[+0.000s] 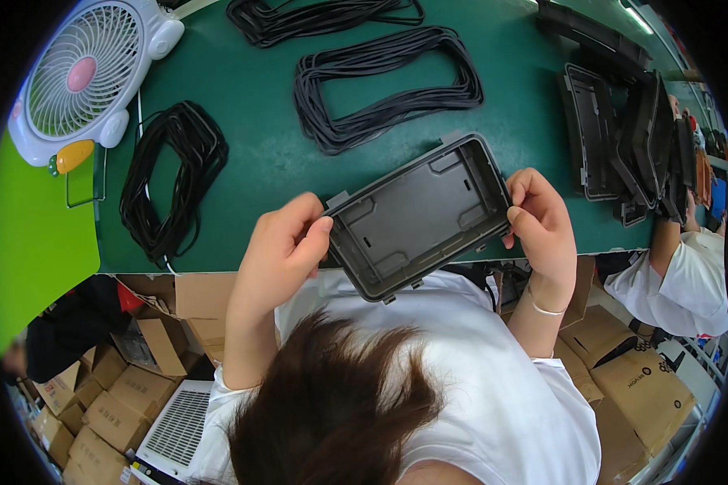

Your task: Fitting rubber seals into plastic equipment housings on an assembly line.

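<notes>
Between my two hands I hold a shallow black plastic box (pixel 416 218), its hollow side facing up. It is tilted, with its right end farther from me, over the near edge of the green table. My left hand (pixel 283 250) grips the left end, thumb on the rim. At the right end my right hand (pixel 539 222) pinches the rim between thumb and fingers. Small tabs stick out along the box's long sides. Past the box lies a bundle of black cable (pixel 388 117) coiled into a rectangle.
Another black cable bundle (pixel 174 178) lies at the left, and a third (pixel 323 20) at the far edge. A white fan (pixel 85 73) stands far left. Several black plastic boxes (pixel 594 133) are piled at the right. Cardboard boxes (pixel 129 404) sit below, and a co-worker's sleeve (pixel 679 283) shows at right.
</notes>
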A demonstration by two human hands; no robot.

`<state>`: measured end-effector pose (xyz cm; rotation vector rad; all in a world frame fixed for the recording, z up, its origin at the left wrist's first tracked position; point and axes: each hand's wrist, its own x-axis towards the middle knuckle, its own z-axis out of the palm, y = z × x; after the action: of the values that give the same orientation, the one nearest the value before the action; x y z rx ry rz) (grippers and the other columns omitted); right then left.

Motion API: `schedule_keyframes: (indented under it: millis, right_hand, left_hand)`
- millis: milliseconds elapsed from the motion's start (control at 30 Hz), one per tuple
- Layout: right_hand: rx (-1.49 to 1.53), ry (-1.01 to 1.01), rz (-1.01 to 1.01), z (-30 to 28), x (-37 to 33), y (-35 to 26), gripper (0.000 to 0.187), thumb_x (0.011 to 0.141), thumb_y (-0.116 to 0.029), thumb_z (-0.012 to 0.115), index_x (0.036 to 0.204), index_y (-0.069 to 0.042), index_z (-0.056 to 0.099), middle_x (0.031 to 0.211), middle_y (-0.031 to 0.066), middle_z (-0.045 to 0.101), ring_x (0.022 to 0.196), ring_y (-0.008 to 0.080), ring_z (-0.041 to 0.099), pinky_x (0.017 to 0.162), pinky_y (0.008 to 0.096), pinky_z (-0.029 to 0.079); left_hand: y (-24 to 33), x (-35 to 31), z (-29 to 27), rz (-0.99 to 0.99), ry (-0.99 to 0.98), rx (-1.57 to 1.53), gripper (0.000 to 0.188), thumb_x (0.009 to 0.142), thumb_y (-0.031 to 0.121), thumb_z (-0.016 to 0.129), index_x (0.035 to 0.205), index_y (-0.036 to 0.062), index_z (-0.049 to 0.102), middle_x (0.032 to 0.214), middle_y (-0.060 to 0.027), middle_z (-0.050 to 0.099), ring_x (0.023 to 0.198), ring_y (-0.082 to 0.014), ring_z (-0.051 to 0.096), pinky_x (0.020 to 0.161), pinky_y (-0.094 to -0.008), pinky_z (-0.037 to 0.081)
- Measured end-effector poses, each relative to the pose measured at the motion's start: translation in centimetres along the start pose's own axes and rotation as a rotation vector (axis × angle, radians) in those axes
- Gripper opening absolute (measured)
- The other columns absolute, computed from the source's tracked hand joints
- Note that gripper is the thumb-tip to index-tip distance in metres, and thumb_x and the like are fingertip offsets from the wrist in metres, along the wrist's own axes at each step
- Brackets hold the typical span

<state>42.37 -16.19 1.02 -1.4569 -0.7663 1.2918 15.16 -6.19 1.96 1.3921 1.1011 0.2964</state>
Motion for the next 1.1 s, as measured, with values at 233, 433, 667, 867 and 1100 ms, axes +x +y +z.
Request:
schedule_keyframes:
  millis: [233, 433, 667, 867, 1100]
  right_hand:
    - [0.301, -0.039, 0.093, 0.0, -0.4, 1.0, 0.014, 0.080, 0.002, 0.047, 0.092, -0.004, 0.045, 0.078, -0.0002, 0.046, 0.050, 0.0011, 0.039, 0.040, 0.0165, 0.035]
    - [0.105, 0.049, 0.180, 0.2, 0.3, 0.1, 0.007, 0.086, -0.006, 0.049, 0.092, -0.003, 0.050, 0.073, -0.0032, 0.045, 0.056, -0.0009, 0.035, 0.047, 0.0143, 0.027]
    - [-0.453, 0.183, -0.219, 0.9, 1.5, 0.1, 0.012, 0.088, -0.005, 0.048, 0.094, 0.002, 0.056, 0.069, -0.0003, 0.047, 0.063, 0.0059, 0.040, 0.055, 0.0213, 0.033]
    - [-0.542, 0.207, -0.253, 2.5, 2.5, -0.3, 0.020, 0.092, -0.010, 0.047, 0.103, 0.003, 0.058, 0.073, 0.0037, 0.055, 0.068, 0.0077, 0.046, 0.063, 0.0218, 0.040]
    - [-0.119, 0.184, -0.302, 2.1, 2.5, 0.8, 0.024, 0.094, -0.013, 0.045, 0.106, 0.001, 0.059, 0.070, -0.0019, 0.052, 0.063, 0.0071, 0.046, 0.057, 0.0217, 0.039]
  left_hand:
    - [-0.3, 0.4, -0.6, -0.028, -0.118, -0.100, 0.027, 0.088, 0.011, 0.051, 0.065, 0.0065, 0.037, 0.053, 0.0004, 0.045, 0.042, -0.0036, 0.040, 0.038, -0.0204, 0.030]
    - [-0.9, 0.4, -0.8, -0.070, -0.136, -0.177, 0.027, 0.091, 0.014, 0.049, 0.067, 0.0062, 0.040, 0.057, 0.0001, 0.047, 0.046, -0.0034, 0.043, 0.040, -0.0196, 0.032]
    - [-0.9, 0.0, 0.5, 0.049, 0.016, -0.230, 0.024, 0.094, 0.016, 0.043, 0.074, 0.0035, 0.046, 0.059, -0.0010, 0.049, 0.050, -0.0052, 0.044, 0.045, -0.0198, 0.035]
    - [-1.0, -1.1, 3.0, 0.100, 0.161, -0.052, 0.020, 0.091, 0.010, 0.049, 0.074, -0.0010, 0.046, 0.055, -0.0051, 0.041, 0.051, -0.0119, 0.036, 0.048, -0.0265, 0.032]
    - [-2.3, -1.1, 3.9, 0.252, 0.294, 0.070, 0.011, 0.088, 0.009, 0.052, 0.092, -0.0015, 0.051, 0.064, -0.0054, 0.042, 0.054, -0.0149, 0.035, 0.050, -0.0289, 0.034]
